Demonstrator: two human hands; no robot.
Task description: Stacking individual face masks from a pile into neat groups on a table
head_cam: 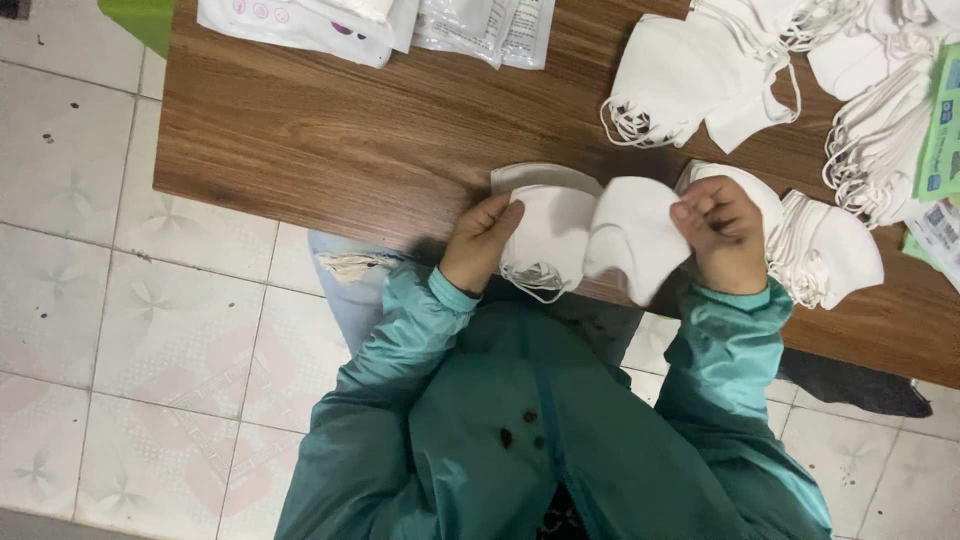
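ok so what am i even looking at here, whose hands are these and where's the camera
The camera is worn on a person's head and looks straight down, so the teal sleeves are their own arms. The left hand grips a small stack of folded white masks. The right hand pinches a single white mask beside it. All this happens at the near edge of a brown wooden table. More white masks with ear loops lie in piles at the far right, and flat plastic packets lie at the table's far edge. The floor is pale tile.

Mask-packing workshop: mask stacks (690, 75), pouches (300, 22)
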